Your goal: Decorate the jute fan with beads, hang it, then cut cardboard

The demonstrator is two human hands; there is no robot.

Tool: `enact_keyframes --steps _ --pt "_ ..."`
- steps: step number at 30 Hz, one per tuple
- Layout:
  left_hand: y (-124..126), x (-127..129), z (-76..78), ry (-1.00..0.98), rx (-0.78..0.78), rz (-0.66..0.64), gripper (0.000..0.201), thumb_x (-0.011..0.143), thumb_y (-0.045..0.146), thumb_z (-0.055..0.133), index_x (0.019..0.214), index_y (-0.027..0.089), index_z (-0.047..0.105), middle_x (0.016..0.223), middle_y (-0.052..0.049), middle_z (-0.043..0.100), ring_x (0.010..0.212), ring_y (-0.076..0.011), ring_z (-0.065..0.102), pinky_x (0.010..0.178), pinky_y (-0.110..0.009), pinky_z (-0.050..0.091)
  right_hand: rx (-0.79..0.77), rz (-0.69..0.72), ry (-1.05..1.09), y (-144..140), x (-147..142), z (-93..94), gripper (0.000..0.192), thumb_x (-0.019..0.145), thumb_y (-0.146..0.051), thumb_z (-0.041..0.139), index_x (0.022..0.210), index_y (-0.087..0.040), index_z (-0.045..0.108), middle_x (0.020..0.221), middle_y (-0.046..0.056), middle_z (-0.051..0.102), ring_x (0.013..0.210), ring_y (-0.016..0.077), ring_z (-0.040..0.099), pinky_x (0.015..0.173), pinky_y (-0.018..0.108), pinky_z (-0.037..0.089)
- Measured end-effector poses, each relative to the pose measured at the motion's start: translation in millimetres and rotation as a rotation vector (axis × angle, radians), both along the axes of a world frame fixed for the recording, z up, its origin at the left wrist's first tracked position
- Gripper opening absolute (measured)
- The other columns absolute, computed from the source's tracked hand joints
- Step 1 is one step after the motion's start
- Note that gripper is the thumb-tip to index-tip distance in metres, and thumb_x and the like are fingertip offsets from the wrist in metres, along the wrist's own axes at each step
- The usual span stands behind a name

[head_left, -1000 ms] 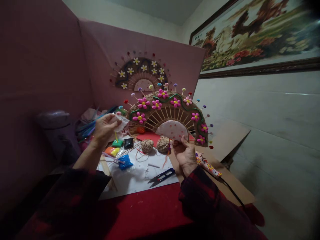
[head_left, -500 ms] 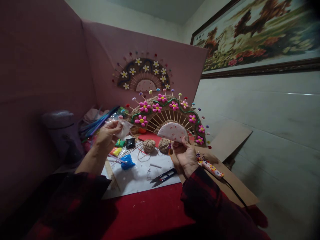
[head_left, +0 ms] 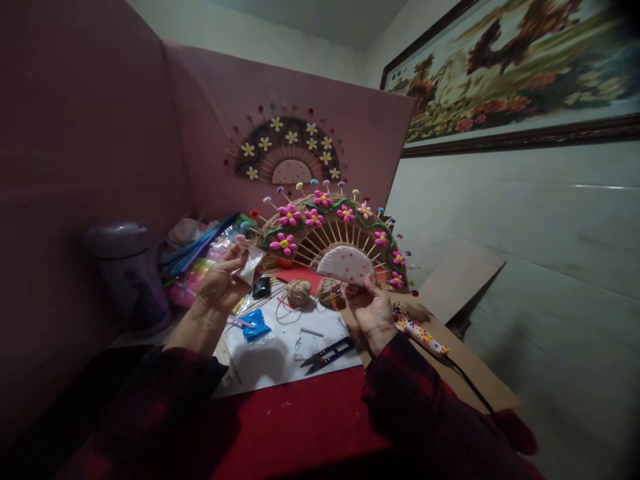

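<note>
My right hand (head_left: 371,308) is closed on the lower edge of a decorated fan (head_left: 331,215), thumb in front of its white dotted half-round base (head_left: 345,265). The fan stands upright, with a twine-wrapped arch, pink clay flowers, a green wavy vine and coloured balls on sticks along the rim. At the fan's left end, my left hand (head_left: 220,283) pinches a small clear packet with white content (head_left: 250,265). Whether those fingers also touch the fan, I cannot tell. A small tassel hangs near my right hand, partly hidden.
On a white sheet (head_left: 280,370) lie thread snips (head_left: 327,355), a blue clay packet (head_left: 256,325), a black packet (head_left: 261,288) and twine balls (head_left: 299,292). A flowery glue gun (head_left: 420,335) rests on cardboard at right. Another fan (head_left: 291,137) hangs behind; a flask (head_left: 125,273) stands left.
My left hand has moved slightly right and down with the packet, closer to the fan's left end. The fan's right side has shifted a little to the left.
</note>
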State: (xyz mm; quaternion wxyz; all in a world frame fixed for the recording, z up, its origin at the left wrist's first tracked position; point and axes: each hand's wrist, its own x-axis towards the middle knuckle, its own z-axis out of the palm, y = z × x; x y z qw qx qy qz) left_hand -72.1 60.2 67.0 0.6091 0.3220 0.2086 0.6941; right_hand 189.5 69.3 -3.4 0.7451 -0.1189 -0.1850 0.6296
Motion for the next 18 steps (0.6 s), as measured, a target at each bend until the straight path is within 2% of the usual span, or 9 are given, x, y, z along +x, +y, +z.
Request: enact_keyframes --steps 5,12,18 --pt "-5.2 5.2 3.0 -0.074 -0.002 -0.032 0.036 0.081 -0.001 0.044 0.095 0.023 0.065 0.073 0.001 0.065 0.062 -0.0129 0.062 0.069 -0.033 0.055 -0.009 0.022 0.008 -0.3 -0.4 1.0 0.011 0.073 -0.014 0.07 0.079 -0.019 0.062 0.059 -0.005 0.064 0.051 0.0088 0.056 0.05 0.021 0.047" --pt "-0.8 7.6 2.6 -0.017 0.021 0.079 0.028 0.075 -0.004 0.05 0.081 0.017 0.067 0.073 -0.001 0.067 0.062 -0.013 0.063 0.063 -0.028 0.054 -0.038 0.021 0.002 -1.2 -0.5 1.8 0.015 0.072 -0.013 0.07 0.068 -0.018 0.056 0.061 -0.004 0.064 0.052 0.0085 0.055 0.049 0.02 0.047" --pt "7.9 12.1 -4.8 -0.025 0.063 0.213 0.025 0.064 -0.005 0.061 0.073 0.016 0.07 0.071 0.001 0.067 0.064 -0.0084 0.061 0.065 -0.018 0.051 -0.007 0.016 -0.011 0.4 -0.7 0.0 0.015 0.071 -0.012 0.07 0.069 -0.017 0.055 0.06 -0.005 0.063 0.05 0.0073 0.052 0.049 0.019 0.046"
